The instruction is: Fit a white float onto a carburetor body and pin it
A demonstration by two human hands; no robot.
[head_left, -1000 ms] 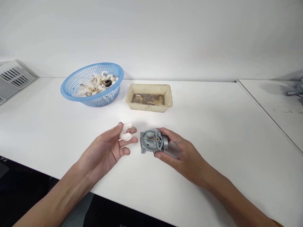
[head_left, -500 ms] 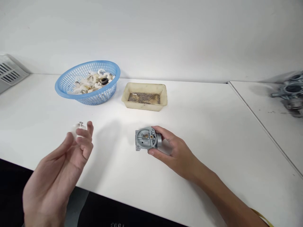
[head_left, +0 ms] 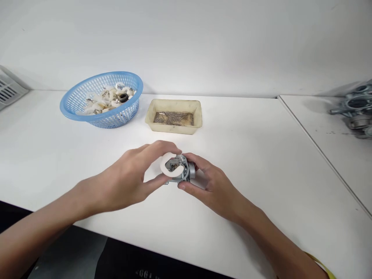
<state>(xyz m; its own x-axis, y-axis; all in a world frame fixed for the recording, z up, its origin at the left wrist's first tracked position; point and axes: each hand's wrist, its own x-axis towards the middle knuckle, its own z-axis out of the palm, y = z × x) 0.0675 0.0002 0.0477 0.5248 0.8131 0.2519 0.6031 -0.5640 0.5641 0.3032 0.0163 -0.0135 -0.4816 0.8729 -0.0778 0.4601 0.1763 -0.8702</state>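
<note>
white c-shaped piece [head_left: 167,171] pinched in left hand [head_left: 132,176], over grey metal housing [head_left: 186,170] gripped by right hand [head_left: 217,190].

At the back we see a white wall [head_left: 186,46]. Near it, on the left, we have a blue plastic lattice basket [head_left: 116,117] heaped with white C-shaped pieces [head_left: 100,104], one black piece [head_left: 124,97] among them. Just beside it sits a cream rectangular tray [head_left: 173,129] with thin metal pins [head_left: 174,118] strewn inside. At our left edge stands a slotted pale casing [head_left: 11,86]; far right, past the table seam [head_left: 322,155], lie blurred metal castings [head_left: 357,108].
</note>
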